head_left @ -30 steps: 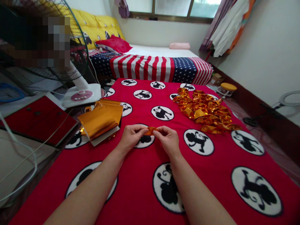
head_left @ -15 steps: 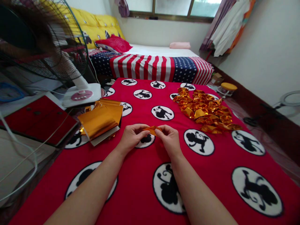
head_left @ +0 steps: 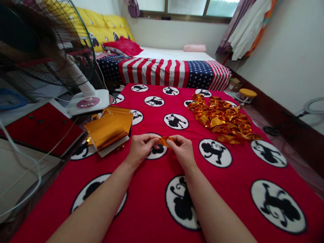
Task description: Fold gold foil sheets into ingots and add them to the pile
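Between my two hands, above the red cloth [head_left: 149,175], is a small folded piece of gold foil paper [head_left: 164,140]. My left hand [head_left: 141,146] pinches its left end between thumb and fingers. At the other end, my right hand [head_left: 181,147] grips it with the thumb on the near side. Fingers hide part of the fold. To the left lies a stack of flat gold foil sheets [head_left: 106,130], with a pale sheet edge under the top one. On the right a heap of folded gold foil pieces [head_left: 222,116] rests on the cloth.
An electric fan [head_left: 88,98] with a white base stands at the left, beside a red panel [head_left: 42,126] and a white cable [head_left: 37,168]. Beyond the cloth is a bed with a striped cover [head_left: 157,72]. A yellow-topped stool [head_left: 247,93] stands at the far right.
My left thumb and fingers have shifted slightly left along the foil paper, and more of the folded piece shows between my hands. My right hand has barely moved.
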Demonstrator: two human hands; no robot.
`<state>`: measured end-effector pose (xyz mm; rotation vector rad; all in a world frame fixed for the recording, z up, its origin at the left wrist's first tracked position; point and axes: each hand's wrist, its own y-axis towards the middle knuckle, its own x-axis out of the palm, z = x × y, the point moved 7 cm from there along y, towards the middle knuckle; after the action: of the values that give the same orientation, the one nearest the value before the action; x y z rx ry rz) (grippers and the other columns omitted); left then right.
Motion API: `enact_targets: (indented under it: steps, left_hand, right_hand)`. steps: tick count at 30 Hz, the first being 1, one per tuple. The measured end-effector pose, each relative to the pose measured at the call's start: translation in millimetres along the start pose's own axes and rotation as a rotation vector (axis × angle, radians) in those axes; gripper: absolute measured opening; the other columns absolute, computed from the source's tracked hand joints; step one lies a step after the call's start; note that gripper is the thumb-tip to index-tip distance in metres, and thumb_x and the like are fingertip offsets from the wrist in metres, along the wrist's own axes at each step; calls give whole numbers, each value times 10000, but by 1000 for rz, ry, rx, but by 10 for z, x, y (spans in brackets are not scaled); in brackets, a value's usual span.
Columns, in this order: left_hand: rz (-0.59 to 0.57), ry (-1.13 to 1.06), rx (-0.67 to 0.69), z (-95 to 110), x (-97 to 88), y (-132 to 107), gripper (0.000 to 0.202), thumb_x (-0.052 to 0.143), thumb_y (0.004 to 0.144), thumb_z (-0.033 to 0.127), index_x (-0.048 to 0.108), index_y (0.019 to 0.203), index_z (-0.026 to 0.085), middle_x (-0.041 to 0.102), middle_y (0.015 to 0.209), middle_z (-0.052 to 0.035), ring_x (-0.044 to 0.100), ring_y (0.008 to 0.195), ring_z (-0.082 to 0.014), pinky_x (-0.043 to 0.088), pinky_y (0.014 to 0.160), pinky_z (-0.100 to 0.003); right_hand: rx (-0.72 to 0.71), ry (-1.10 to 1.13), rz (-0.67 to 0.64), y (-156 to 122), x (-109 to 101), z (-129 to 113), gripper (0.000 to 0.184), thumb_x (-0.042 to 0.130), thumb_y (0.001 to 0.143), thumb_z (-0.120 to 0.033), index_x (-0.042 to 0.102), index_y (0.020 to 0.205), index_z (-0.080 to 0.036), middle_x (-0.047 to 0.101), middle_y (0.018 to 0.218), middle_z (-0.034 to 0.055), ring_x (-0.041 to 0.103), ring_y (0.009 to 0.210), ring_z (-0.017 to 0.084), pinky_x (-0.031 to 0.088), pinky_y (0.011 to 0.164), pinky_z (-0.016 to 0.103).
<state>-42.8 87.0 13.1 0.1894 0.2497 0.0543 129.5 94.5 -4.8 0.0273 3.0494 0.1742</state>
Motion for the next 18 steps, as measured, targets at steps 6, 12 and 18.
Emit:
enact_targets:
  steps: [6,12,18]
  left_hand:
    - [-21,60,45,-11,22,10,195,639,837,316,754,859,159,740,667,-31,644,536,-127,471,501,-194]
    - [-154,118,107,54,138,-6,223,640,839,349,749,860,156,752,762,-60,666,628,-153,495,568,-219]
    - [-121,218,165,112,118,-31,310,556,890,355,702,696,162,659,578,-19,580,524,-124,409,512,-216]
  right_hand:
    - [-8,6,-8,-10,9,-9,186,694,749,-346,720,781,-165,688,689,17,596,610,142,433,572,235]
    - [-22,-30,-62,-20,62,2,189,709,734,-353,732,771,-169,702,682,24,607,602,149,447,565,238]
    - [-6,7,-104,-39,111,-37,180,719,722,-336,739,793,-173,724,717,38,637,630,165,480,591,252]
